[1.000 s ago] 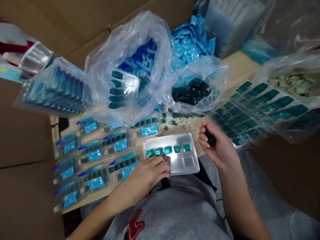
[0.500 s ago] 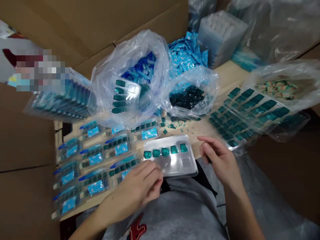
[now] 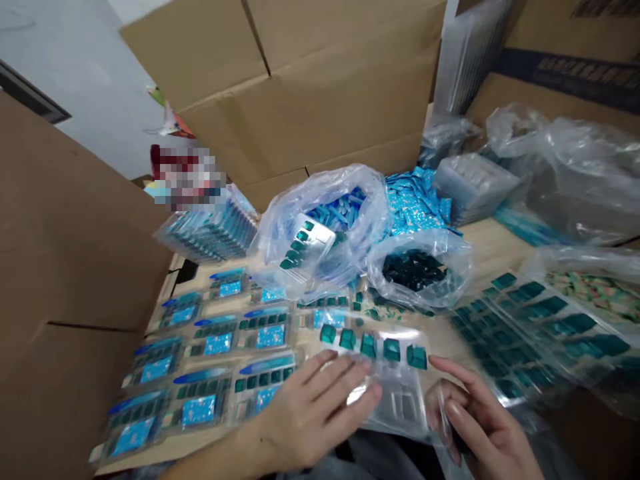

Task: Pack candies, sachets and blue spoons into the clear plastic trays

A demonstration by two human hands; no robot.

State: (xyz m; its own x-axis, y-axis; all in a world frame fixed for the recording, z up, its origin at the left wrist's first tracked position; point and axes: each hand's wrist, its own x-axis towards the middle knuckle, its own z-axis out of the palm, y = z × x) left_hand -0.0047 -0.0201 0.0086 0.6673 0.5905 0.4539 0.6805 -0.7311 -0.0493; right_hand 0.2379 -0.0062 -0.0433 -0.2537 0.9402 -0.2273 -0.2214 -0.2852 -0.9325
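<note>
A clear plastic blister tray (image 3: 400, 393) lies tilted in front of me, with a row of several dark green square pieces (image 3: 369, 345) along its far side. My left hand (image 3: 325, 407) rests over the tray's near left part, palm down, fingers stretched out and slightly apart. At the right edge of the tray, my right hand (image 3: 485, 420) has thumb and fingers around the clear plastic, the index finger extended toward the last green piece. Some of its fingers show blurred through the plastic.
Filled clear packs (image 3: 200, 410) with blue sticks and blue packets lie in rows at left. Behind are open bags of blue sticks (image 3: 345, 207) and dark green pieces (image 3: 413, 270), and blue packets (image 3: 417, 200). Stacked trays of green pieces (image 3: 540, 307) stand right. Cardboard (image 3: 325, 120) rises behind.
My view has tilted up and shifted left. The left hand has uncurled and come over the tray; the right hand has moved in to its right edge and taken hold.
</note>
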